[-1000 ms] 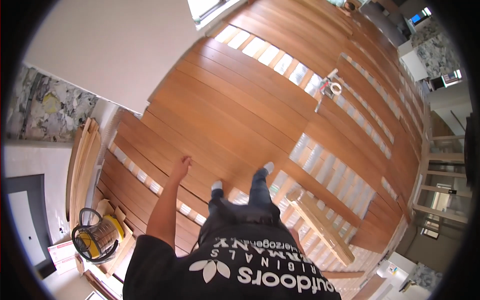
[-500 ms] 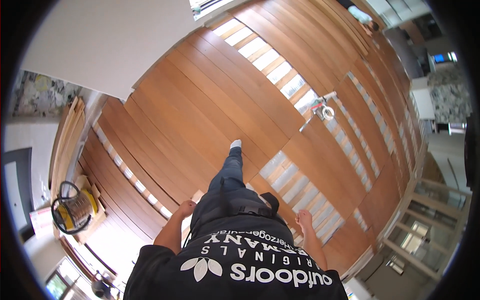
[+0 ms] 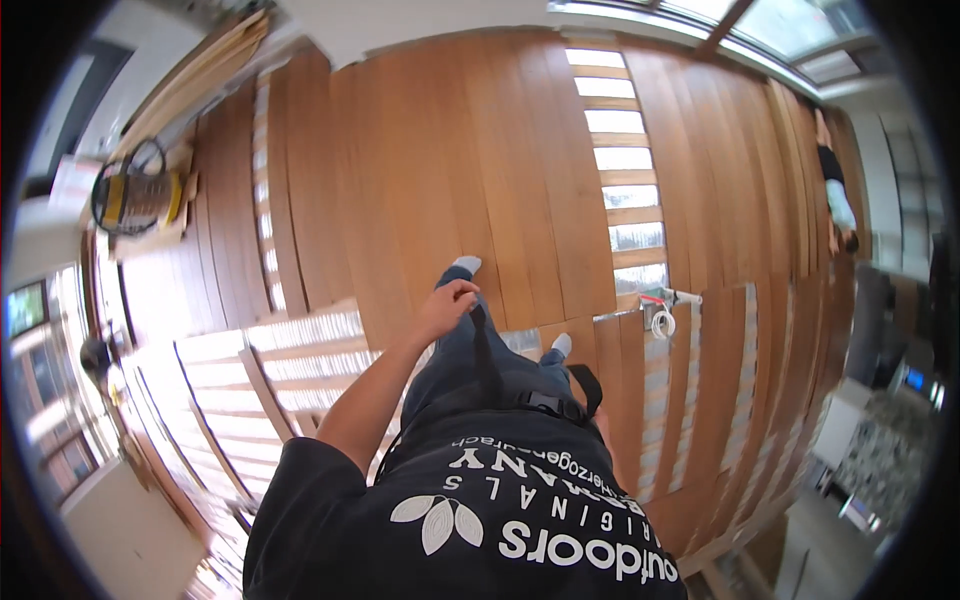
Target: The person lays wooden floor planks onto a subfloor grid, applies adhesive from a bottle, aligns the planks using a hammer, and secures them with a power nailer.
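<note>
My left hand (image 3: 449,305) is out in front of my body, over my jeans, with its fingers curled in. The loose end of a black strap (image 3: 486,362) passes close beside the fingertips; whether they grip it cannot be made out. From my waist buckle (image 3: 548,404) this strap runs forward. Only a bit of my right forearm (image 3: 612,443) shows beside my shirt, and that hand is hidden behind my body. Under me lie brown wooden floorboards (image 3: 420,200), where both my white-socked feet show.
Strips of open floor with battens over silvery sheeting (image 3: 628,155) run between the boards; a wider open stretch (image 3: 300,355) lies left. A tool with a white coil (image 3: 662,322) rests right of my feet. A hose reel (image 3: 140,198) stands far left. Another person (image 3: 838,190) is low at the far right.
My view has turned clockwise to the right and the floor has swung round. My left hand has come forward and up from my side. My right hand has dropped out of sight.
</note>
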A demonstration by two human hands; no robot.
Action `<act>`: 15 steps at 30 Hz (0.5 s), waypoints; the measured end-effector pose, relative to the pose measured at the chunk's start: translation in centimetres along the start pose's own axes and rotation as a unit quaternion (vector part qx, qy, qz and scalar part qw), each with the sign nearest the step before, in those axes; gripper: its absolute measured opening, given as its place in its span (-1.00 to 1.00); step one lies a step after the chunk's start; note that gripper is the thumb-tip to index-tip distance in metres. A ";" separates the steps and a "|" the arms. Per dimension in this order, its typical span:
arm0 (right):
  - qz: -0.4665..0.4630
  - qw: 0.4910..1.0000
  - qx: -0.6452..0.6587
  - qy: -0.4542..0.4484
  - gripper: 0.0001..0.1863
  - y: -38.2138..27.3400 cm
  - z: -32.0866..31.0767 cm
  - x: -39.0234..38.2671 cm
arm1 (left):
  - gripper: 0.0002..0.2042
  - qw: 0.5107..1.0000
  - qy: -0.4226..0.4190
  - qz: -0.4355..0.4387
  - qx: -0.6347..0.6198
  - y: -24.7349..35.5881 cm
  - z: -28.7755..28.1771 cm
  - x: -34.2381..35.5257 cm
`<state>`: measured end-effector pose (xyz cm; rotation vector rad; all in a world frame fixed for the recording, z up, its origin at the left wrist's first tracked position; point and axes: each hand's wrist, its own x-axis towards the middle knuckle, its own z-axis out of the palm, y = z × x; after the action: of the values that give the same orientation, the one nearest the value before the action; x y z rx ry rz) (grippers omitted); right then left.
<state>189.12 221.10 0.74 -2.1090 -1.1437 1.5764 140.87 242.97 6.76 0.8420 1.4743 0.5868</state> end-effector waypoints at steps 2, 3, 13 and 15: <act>-0.007 0.998 -0.030 -0.058 -0.76 1.0 -5.6 1.8 | -0.73 0.999 0.045 0.011 -0.008 -4.1 4.7 -4.0; -0.008 0.991 -0.080 -0.102 -0.76 -0.1 -7.3 2.0 | -0.75 0.992 0.115 -0.005 0.044 -9.6 6.7 -8.5; 0.179 0.923 -0.328 -0.094 -0.80 8.5 -33.8 7.4 | -0.80 0.950 0.285 -0.127 0.022 -23.3 28.7 -32.0; 0.127 0.931 -0.328 -0.103 -0.80 7.2 -32.1 8.3 | -0.80 0.946 0.298 -0.123 0.030 -28.1 31.4 -35.4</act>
<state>221.90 229.89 2.47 -2.6351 -1.7210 1.7266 166.04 194.13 3.48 0.5273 2.1214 0.6388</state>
